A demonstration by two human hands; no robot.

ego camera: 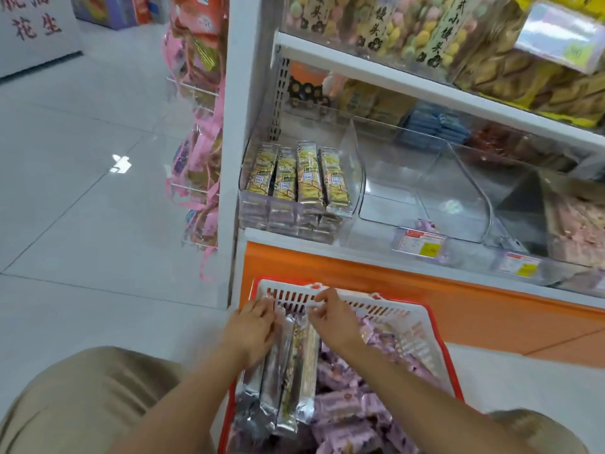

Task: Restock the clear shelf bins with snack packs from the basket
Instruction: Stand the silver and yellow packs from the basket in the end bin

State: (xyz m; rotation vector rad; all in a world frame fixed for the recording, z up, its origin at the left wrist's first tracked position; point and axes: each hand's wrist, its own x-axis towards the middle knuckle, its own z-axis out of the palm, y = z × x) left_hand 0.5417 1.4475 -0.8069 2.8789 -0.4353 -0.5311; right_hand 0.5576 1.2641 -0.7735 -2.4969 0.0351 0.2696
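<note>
My knees in tan trousers fill the bottom edge, and between them sits the basket, red-rimmed with white slotted walls, pushed up against the orange base of the shelf unit.

My left hand lies flat along the outer side of a bundle of long snack packs, fingers curled round its edge. My right hand pinches the top end of the same bundle between thumb and fingertips, so both hands are closed on it. The packs stand tilted on end at the basket's 9 o'clock side, their silver backs mostly toward me (one shows a yellowish printed face). The rest of the basket, from 3 to 6 o'clock, is heaped with small purple wrapped snacks.

Up at 12 o'clock from my hands, on the lowest shelf, the leftmost clear bin holds matching yellow packs stacked in rows. Just beside it at 3 o'clock stands a second clear bin, with price tags along the shelf edge in front.
</note>
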